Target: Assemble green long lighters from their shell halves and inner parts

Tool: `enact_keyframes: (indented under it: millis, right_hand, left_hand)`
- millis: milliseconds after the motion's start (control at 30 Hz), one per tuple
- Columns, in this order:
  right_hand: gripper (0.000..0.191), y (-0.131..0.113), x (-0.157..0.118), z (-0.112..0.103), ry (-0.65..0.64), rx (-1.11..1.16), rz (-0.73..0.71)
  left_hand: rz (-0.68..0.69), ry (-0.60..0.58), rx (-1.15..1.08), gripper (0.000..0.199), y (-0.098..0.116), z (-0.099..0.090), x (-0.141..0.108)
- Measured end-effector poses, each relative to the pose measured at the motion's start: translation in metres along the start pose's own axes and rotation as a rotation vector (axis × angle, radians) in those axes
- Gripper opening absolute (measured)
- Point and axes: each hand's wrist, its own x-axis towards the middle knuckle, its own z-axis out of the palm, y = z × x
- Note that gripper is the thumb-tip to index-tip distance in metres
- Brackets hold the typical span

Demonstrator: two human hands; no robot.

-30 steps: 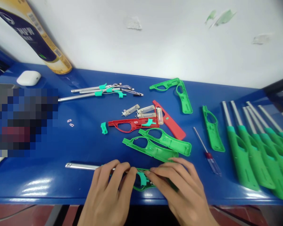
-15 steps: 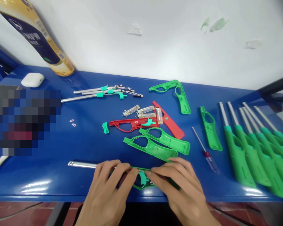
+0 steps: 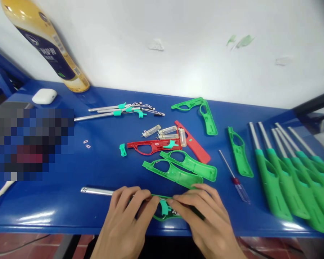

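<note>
Near the table's front edge lies a green lighter half-shell (image 3: 162,217) with a metal tube (image 3: 96,191) pointing left and a teal trigger (image 3: 165,207) in its opening. My left hand (image 3: 129,216) is closed on the shell's left part, fingers bent over it. At the right part, my right hand (image 3: 205,212) has its fingers closed on the shell beside the trigger, partly covering dark and white small parts. Just behind the hands are two green half-shells (image 3: 175,174) (image 3: 191,163). A red half-shell (image 3: 151,145) holds another teal trigger (image 3: 170,144).
Clear fuel tanks (image 3: 167,131) and a red shell (image 3: 197,147) lie mid-table. Tubes with wires (image 3: 102,115) are behind left. A screwdriver (image 3: 240,189) and several assembled green lighters (image 3: 275,190) stand at right. A yellow bottle (image 3: 56,57) leans at back left.
The camera view has shifted slightly, so the scene sits a little lower. Both hands stay on the green half-shell, with the right fingertips slightly moved and more of the small parts showing.
</note>
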Motion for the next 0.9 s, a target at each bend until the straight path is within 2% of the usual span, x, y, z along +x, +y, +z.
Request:
enact_keyframes:
  millis: [167, 333, 533, 667, 733, 833, 900]
  right_hand:
    - [0.032, 0.005, 0.000, 0.000, -0.027, -0.029, -0.037]
    - [0.032, 0.015, -0.005, -0.003, -0.061, -0.104, -0.111]
    - [0.040, 0.019, 0.008, -0.029, -0.083, -0.291, -0.163]
    - [0.042, 0.022, 0.040, -0.044, -0.058, -0.405, -0.180]
    - [0.042, 0.027, 0.063, -0.046, -0.112, -0.524, -0.262]
    - [0.053, 0.040, 0.106, -0.037, -0.257, -0.719, -0.388]
    - [0.059, 0.048, 0.134, -0.025, -0.303, -0.728, -0.464]
  left_hand:
    - [0.006, 0.018, 0.030, 0.040, 0.005, -0.003, 0.000]
    - [0.077, 0.082, 0.088, 0.050, -0.002, -0.003, -0.002]
    - [0.113, 0.127, 0.115, 0.044, -0.012, -0.005, -0.005]
    - [0.052, 0.186, 0.062, 0.036, -0.023, -0.015, 0.005]
    - [-0.017, 0.232, 0.058, 0.030, -0.034, -0.023, 0.013]
    - [-0.114, 0.339, 0.110, 0.021, -0.061, -0.036, 0.024]
    - [-0.203, 0.375, 0.168, 0.022, -0.081, -0.044, 0.026]
